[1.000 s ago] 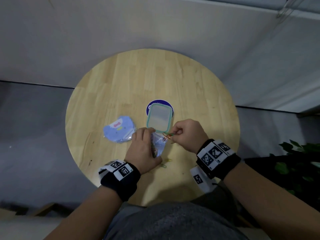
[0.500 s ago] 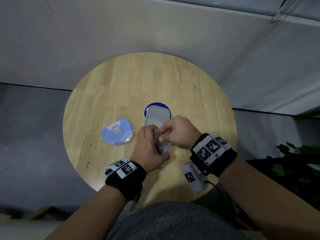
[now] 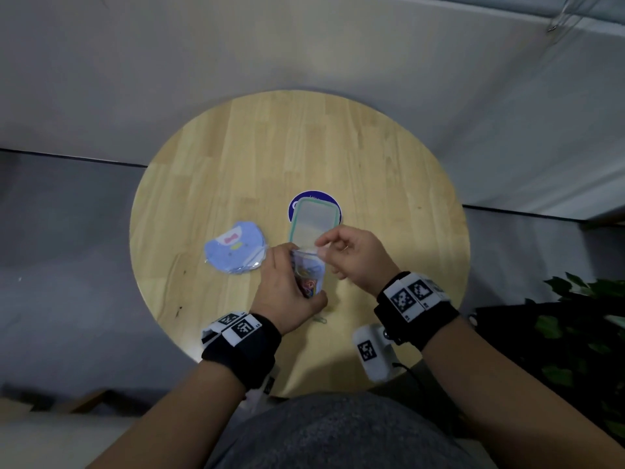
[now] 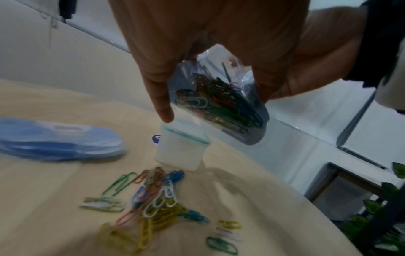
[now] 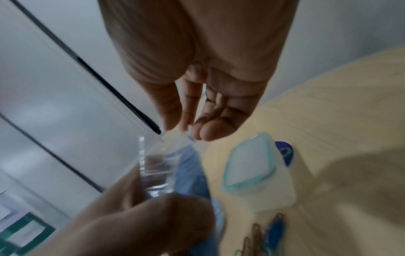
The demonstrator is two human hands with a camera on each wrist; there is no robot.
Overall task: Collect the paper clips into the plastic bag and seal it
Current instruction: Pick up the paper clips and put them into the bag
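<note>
My left hand point(image 3: 301, 272) holds a small clear plastic bag point(image 3: 313, 282) upright above the near part of the round wooden table point(image 3: 270, 157). Coloured paper clips fill the bag's point(image 4: 219, 98) lower part. My right hand point(image 3: 321, 246) is at the bag's mouth, where thumb and fingers point(image 5: 206, 131) pinch the top edge of the bag point(image 5: 160, 166). A pile of loose paper clips point(image 4: 153, 199) lies on the table under my left hand. In the head view that hand hides most of them, and one clip point(image 3: 319, 319) shows near the front edge.
A translucent box with a teal rim point(image 3: 314, 221) stands just beyond the bag, on a round blue sticker point(image 3: 334, 206). A flat blue pouch point(image 3: 235, 247) lies to the left. A leafy plant point(image 3: 581, 316) is off the table at the right.
A second ago my right hand held clips beside the bag, then went to its mouth. Now those clips are gone from the fingers, which hold the bag's top edge. The bag sits higher.
</note>
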